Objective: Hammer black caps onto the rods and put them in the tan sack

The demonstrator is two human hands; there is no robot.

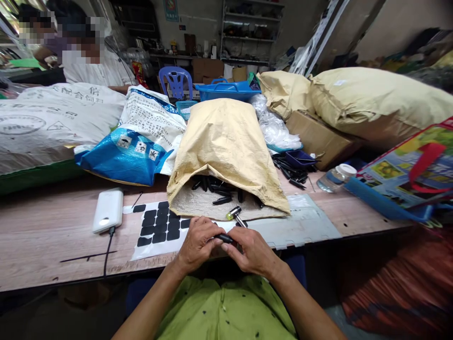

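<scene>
Between my two hands is a short black pen-like piece [224, 238], held level just over the table's front edge. My left hand [200, 240] pinches its left end with thumb and fingers. On its other end my right hand [250, 248] is closed. A small hammer [234, 213] with a metal head and a yellow-green face lies just beyond my right hand; part of its handle is hidden behind the fingers. Past it a tan woven sack [222, 137] lies with its mouth open towards me, and several similar black pieces [221, 200] rest inside the mouth.
Left of the sack lie a sheet of black stickers [161, 224] and a white power bank [108, 210] with a cable. Rightward are a pile of black pieces [292, 171], a clear jar [336, 178] and a blue tray [389, 200]. A person [95, 71] sits at back left.
</scene>
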